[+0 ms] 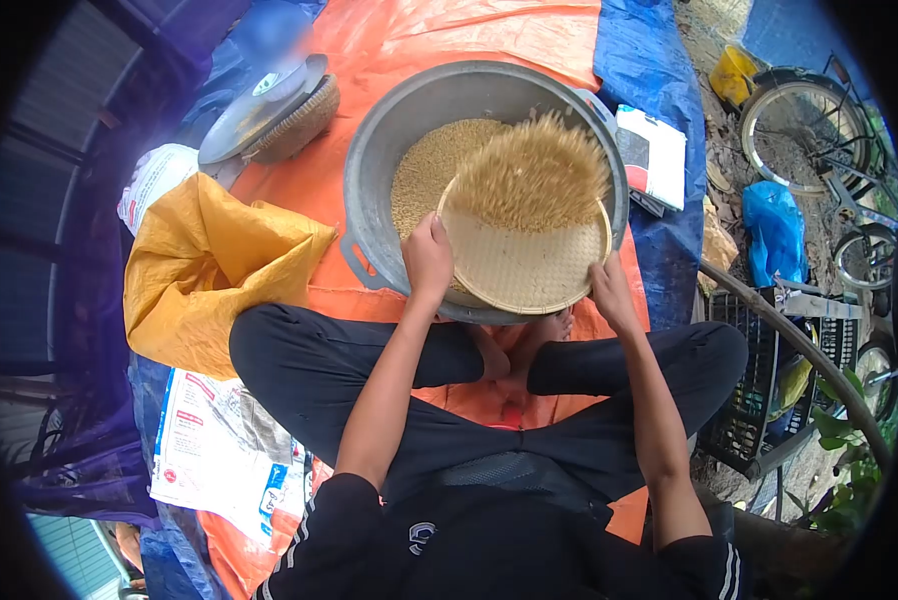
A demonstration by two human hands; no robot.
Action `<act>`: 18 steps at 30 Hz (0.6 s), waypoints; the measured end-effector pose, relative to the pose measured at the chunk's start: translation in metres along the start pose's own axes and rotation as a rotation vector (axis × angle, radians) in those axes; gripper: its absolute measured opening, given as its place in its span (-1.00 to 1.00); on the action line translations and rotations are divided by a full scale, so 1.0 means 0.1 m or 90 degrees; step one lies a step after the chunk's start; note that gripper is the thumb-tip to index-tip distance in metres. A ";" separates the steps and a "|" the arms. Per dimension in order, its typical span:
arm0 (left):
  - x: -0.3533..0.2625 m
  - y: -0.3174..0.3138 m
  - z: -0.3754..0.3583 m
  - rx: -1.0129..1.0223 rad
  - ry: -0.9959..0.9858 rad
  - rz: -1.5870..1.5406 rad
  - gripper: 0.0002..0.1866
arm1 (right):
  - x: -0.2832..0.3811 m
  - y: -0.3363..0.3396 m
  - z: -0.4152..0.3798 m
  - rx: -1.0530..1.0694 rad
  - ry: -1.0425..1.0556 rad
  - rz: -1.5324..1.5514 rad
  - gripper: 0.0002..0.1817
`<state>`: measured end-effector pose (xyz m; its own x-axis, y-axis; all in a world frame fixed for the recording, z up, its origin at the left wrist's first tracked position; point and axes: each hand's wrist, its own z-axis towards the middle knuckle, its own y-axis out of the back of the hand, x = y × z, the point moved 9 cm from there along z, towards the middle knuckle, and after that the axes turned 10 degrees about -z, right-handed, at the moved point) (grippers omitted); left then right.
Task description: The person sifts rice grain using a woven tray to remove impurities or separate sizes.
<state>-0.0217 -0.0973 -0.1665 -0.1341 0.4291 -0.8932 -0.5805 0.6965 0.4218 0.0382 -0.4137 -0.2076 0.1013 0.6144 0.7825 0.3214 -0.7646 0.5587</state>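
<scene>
- Grain [534, 170] is lifting off the far half of a round woven winnowing tray [524, 262], blurred in mid-air above the tray's far edge.
- Left hand [428, 258] is gripping the tray's left rim, fingers curled closed over the edge, thumb side facing the camera.
- Right hand [610, 290] is gripping the tray's right rim, fingers wrapped under and out of sight; how tightly they are closing cannot be told.
- Tray is being held over the near side of a large grey metal basin [374, 160], which is sitting on an orange tarpaulin [449, 35] and is holding more husked grain [429, 175] on its floor.
- Person is sitting cross-legged in dark trousers, bare feet [529, 340] tucking in just beside the basin's near wall.
- Yellow sack [204, 270] is lying open and crumpled to the left of the basin, touching the person's left knee.
- White printed sack [214, 450] is lying flat by the left thigh; its red and blue print is too small to read.
- Round metal lid [259, 105] is resting tilted on a woven basket [304, 125] at the far left.
- White printed bag [654, 155] is lying just right of the basin on a blue tarpaulin [649, 60]; its writing is unreadable.
- Bicycle [819, 140] is standing well apart at the far right.
</scene>
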 end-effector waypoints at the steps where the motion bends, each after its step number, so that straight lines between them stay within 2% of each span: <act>1: -0.05 0.03 -0.01 -0.011 -0.011 -0.033 -0.71 | -0.06 -0.03 0.05 0.003 0.034 -0.030 -0.73; 5: -0.18 0.07 0.01 0.016 0.006 -0.017 -0.74 | -0.04 -0.02 0.06 0.003 0.042 -0.039 -0.74; 6: -0.20 0.06 0.01 0.014 0.007 -0.017 -0.74 | 0.39 0.18 -0.08 -0.091 0.158 -0.006 -0.75; 7: -0.31 0.14 0.00 -0.061 -0.059 -0.078 -0.74 | 0.68 0.34 -0.21 -0.186 0.275 0.027 -0.75; 8: -0.40 0.23 -0.03 -0.136 -0.123 -0.139 -0.73 | 0.65 0.34 -0.19 -0.185 0.274 0.026 -0.75; 9: -0.38 0.21 -0.05 -0.133 -0.121 -0.139 -0.73 | 0.51 0.27 -0.14 -0.139 0.216 0.008 -0.76; 11: -0.24 0.07 0.00 -0.039 -0.064 -0.019 -0.74 | 0.10 0.10 -0.01 -0.058 0.103 -0.025 -0.77; 14: -0.10 0.02 0.01 -0.020 -0.065 -0.012 -0.75 | -0.13 0.05 0.12 -0.037 0.079 -0.057 -0.77; 18: -0.14 0.02 -0.01 0.025 -0.018 0.007 -0.75 | -0.09 0.07 0.08 -0.028 0.043 -0.058 -0.77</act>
<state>-0.0213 -0.1027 -0.1530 -0.1179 0.4528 -0.8838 -0.5466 0.7134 0.4384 0.0473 -0.4229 -0.2126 0.0088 0.6681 0.7440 0.2852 -0.7148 0.6385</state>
